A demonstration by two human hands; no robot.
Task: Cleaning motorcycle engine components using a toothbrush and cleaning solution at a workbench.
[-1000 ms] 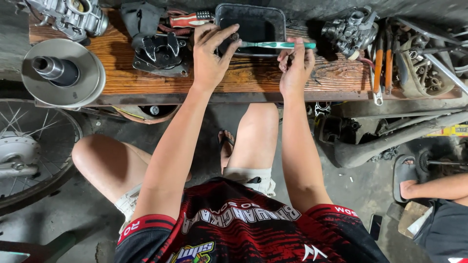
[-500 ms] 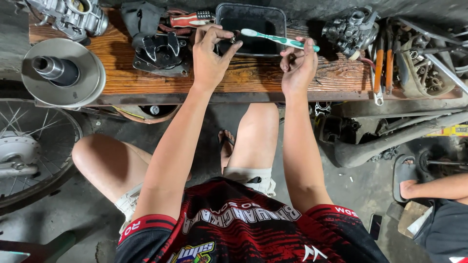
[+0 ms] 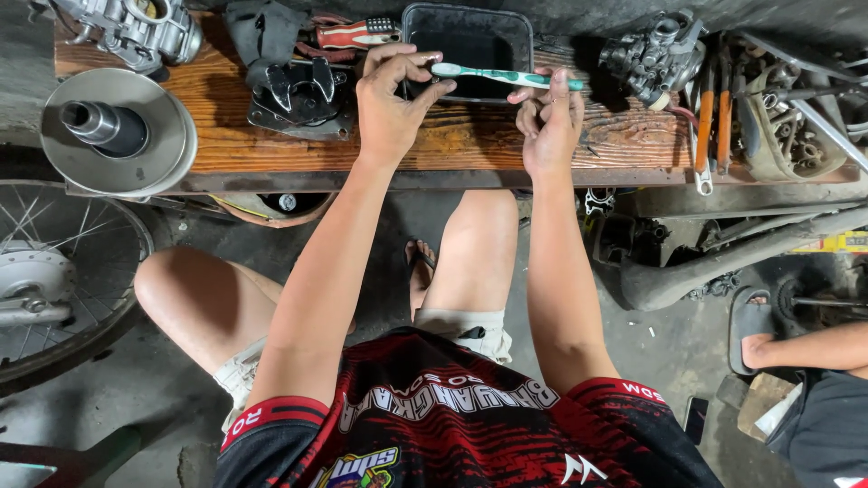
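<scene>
My right hand [image 3: 547,122] grips the handle end of a white and green toothbrush [image 3: 502,77], held level above the wooden bench [image 3: 452,140]. The brush head points left and meets the fingertips of my left hand [image 3: 391,95]. Thumb and forefinger of the left hand pinch a small dark part, barely visible against the black tray [image 3: 515,36] just behind. Both hands hover over the bench's middle, in front of that tray.
On the bench lie a metal pulley disc [image 3: 117,131], a black clamp-like part [image 3: 298,90], a red-handled screwdriver [image 3: 353,34], a carburetor [image 3: 655,54] and orange-handled pliers [image 3: 710,113]. A spoked wheel [image 3: 54,271] stands at left. Another person's sandalled foot [image 3: 755,330] is at right.
The toothbrush has swung from lying level along the tray's near edge to pointing its head at my left fingertips. The left hand has curled its fingers into a pinch.
</scene>
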